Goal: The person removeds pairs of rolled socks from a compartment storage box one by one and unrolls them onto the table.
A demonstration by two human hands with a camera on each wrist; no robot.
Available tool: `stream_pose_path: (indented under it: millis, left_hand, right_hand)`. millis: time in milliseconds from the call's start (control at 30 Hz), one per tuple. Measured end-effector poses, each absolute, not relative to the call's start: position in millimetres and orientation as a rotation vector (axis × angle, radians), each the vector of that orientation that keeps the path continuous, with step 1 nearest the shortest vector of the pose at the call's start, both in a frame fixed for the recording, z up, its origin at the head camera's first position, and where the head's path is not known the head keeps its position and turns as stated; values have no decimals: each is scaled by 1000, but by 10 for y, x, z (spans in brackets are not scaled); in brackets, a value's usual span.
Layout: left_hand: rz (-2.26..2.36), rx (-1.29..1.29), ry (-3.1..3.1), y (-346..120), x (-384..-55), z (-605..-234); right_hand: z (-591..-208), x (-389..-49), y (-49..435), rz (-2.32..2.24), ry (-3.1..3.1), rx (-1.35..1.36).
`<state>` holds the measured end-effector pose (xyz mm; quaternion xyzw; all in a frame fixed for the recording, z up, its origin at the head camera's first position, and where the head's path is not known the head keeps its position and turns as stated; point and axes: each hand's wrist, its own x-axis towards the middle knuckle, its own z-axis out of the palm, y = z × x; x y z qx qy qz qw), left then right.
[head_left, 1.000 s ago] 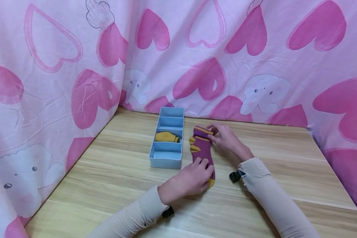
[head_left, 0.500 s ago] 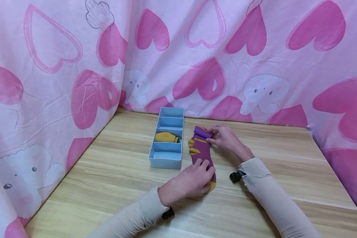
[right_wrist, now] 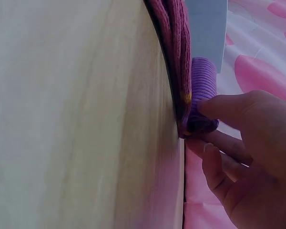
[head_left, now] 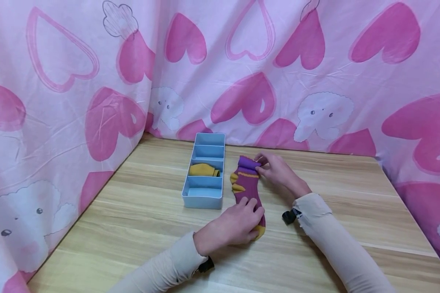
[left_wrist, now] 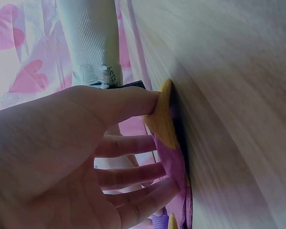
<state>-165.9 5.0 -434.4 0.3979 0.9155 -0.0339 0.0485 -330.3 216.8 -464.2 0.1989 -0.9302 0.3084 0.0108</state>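
A pair of purple socks (head_left: 248, 185) with yellow heels and toes lies stacked flat on the table, cuffs pointing away from me. My left hand (head_left: 233, 221) rests on the foot part. In the left wrist view its thumb (left_wrist: 133, 102) touches the yellow toe (left_wrist: 162, 119) and its fingers, fairly straight, press the purple knit. At the far end my right hand (head_left: 278, 171) pinches the rolled cuff (head_left: 248, 163), whose brighter purple inside shows. Seen from the right wrist, the thumb (right_wrist: 224, 109) lies on the ribbed roll with fingers behind it.
Left of the socks stands a light blue box (head_left: 202, 202) with several compartments. A folded yellow sock (head_left: 202, 169) sits in one of them. The wooden table (head_left: 139, 240) meets a pink heart-patterned curtain (head_left: 238, 134) at the back and left.
My right hand has rolled the cuff over toward the toes, so more bright purple shows. The left hand stays in place on the socks. The view has shifted slightly.
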Motion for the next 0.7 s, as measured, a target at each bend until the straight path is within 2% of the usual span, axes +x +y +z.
stream_pose_path:
  millis: [700]
  left_hand:
    - [-81,1235,2767,28,-1627,-4319]
  right_hand:
    - [-4626,-3336,2150,919,-2891,649]
